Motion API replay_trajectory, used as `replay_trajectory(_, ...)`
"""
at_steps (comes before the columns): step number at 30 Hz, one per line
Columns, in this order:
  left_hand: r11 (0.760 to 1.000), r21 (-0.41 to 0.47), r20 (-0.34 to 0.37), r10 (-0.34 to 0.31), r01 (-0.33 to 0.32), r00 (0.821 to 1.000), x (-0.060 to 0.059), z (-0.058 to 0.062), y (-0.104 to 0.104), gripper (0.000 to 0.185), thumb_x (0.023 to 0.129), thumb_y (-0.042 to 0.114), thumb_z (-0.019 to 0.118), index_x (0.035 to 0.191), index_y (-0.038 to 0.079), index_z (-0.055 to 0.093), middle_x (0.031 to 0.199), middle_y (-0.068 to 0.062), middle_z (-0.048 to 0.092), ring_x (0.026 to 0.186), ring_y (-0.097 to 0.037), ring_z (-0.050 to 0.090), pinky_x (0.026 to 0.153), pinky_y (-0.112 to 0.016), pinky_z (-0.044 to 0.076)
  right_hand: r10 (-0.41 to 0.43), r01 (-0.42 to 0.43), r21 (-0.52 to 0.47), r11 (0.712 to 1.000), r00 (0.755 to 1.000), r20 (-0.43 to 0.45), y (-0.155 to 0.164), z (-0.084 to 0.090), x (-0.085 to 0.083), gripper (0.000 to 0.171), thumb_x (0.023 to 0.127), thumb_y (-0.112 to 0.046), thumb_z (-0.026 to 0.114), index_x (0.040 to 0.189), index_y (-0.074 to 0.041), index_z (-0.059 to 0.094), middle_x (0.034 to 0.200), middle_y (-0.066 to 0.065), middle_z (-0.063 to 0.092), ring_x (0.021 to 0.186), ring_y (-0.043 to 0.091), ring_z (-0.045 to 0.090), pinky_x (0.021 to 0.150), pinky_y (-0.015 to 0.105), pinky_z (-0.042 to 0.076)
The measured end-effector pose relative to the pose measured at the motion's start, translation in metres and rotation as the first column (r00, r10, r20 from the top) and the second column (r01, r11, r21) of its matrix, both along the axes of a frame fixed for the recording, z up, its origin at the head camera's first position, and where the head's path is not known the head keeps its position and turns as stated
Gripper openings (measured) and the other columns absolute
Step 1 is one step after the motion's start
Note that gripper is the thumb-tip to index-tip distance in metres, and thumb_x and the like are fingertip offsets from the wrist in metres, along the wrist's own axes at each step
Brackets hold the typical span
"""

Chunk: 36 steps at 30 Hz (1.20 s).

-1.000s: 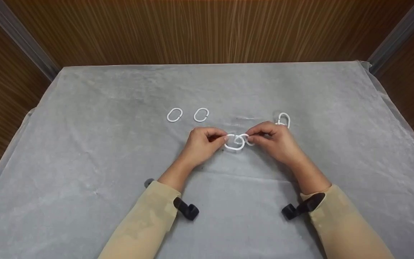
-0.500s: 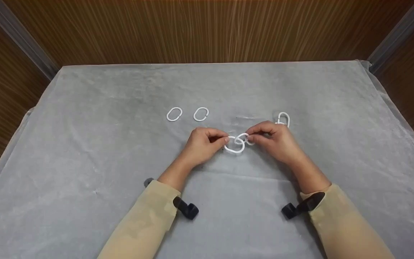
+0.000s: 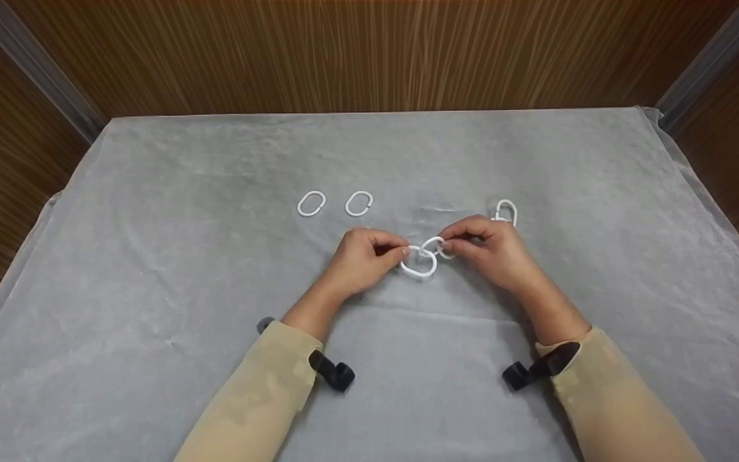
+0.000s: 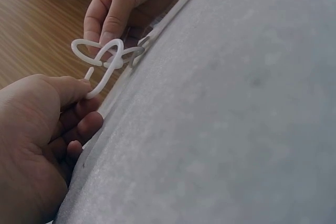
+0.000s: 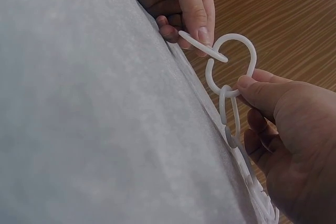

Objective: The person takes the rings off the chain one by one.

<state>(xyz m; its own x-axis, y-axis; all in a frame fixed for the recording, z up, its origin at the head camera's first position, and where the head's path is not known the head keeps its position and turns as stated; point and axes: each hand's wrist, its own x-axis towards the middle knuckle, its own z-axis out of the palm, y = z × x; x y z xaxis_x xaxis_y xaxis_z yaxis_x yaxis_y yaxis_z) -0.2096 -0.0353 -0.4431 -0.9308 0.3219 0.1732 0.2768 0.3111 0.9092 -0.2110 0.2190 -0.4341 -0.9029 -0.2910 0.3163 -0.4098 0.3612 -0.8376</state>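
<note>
I can't read any words, letters, numbers, brand names or signs here, not in the head view and not in the left or right wrist view.

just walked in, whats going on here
A person's left hand pinches one white ring, which appears hooked through a second ring pinched by the right hand. More linked rings hang from that second one, so it looks like chain-building. Two loose rings lie apart from each other on the grey cloth, beyond the left hand.
</note>
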Motion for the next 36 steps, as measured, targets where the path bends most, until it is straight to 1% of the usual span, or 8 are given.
replay_trajectory(6,1.0,-0.009,0.001,-0.007,0.007,1.0,0.001,0.0013,-0.0003,0.01,0.095,0.01,0.08,0.1,0.003,0.084,0.091,-0.003,0.08,0.08,-0.006,0.063,0.073,-0.022,0.05,0.007,-0.007,0.002,1.0,1.0,-0.002,0.0009,-0.0001,-0.0001,0.012,0.09,0.003,0.082,0.099,-0.004,0.083,0.095,0.013,0.077,0.089,0.009,0.067,0.08,0.019,0.052)
replay_trajectory(9,1.0,-0.01,-0.002,-0.01,0.01,1.0,0.0008,0.0011,-0.0004,0.01,0.095,0.009,0.08,0.1,0.003,0.085,0.092,-0.003,0.08,0.081,-0.005,0.064,0.074,-0.021,0.051,0.004,-0.004,0.005,1.0,1.0,0.011,0.001,0.0008,0.0001,0.012,0.09,0.002,0.082,0.1,-0.004,0.083,0.095,0.01,0.077,0.09,0.01,0.067,0.08,0.019,0.052)
replay_trajectory(13,1.0,-0.014,-0.012,-0.02,0.02,1.0,0.0005,0.0001,-0.0005,0.009,0.094,0.008,0.08,0.099,0.003,0.085,0.09,-0.003,0.08,0.079,-0.005,0.063,0.073,-0.021,0.05,0.001,-0.001,0.008,1.0,1.0,0.025,0.001,0.0015,0.0003,0.011,0.089,0.0,0.084,0.1,-0.005,0.083,0.096,0.007,0.078,0.09,0.011,0.067,0.079,0.02,0.053)
replay_trajectory(22,0.999,-0.034,-0.033,-0.032,0.031,0.999,0.0,-0.0006,-0.0007,0.009,0.094,0.009,0.079,0.099,0.003,0.085,0.09,-0.003,0.08,0.078,-0.004,0.063,0.073,-0.02,0.05,0.01,-0.01,0.005,1.0,1.0,0.016,0.001,0.002,0.0007,0.012,0.089,0.003,0.083,0.099,-0.004,0.083,0.096,0.011,0.078,0.09,0.011,0.067,0.079,0.019,0.053)
replay_trajectory(30,0.999,-0.037,-0.027,-0.03,0.029,0.999,-0.0004,-0.001,-0.0005,0.009,0.094,0.008,0.079,0.099,0.004,0.085,0.089,-0.002,0.079,0.078,-0.004,0.062,0.073,-0.02,0.05,0.01,-0.011,0.012,1.0,1.0,0.013,0.0008,0.0013,0.0003,0.013,0.089,0.003,0.083,0.099,-0.004,0.083,0.096,0.006,0.078,0.092,0.011,0.068,0.081,0.019,0.053)
replay_trajectory(36,0.999,-0.032,-0.017,-0.036,0.035,0.999,0.0,-0.0013,-0.0009,0.01,0.095,0.009,0.079,0.1,0.003,0.085,0.091,-0.002,0.08,0.079,-0.004,0.062,0.073,-0.02,0.049,0.025,-0.025,0.001,1.0,1.0,0.011,0.0006,0.0017,0.0003,0.013,0.089,0.004,0.083,0.099,-0.004,0.083,0.096,0.009,0.078,0.092,0.011,0.068,0.082,0.02,0.053)
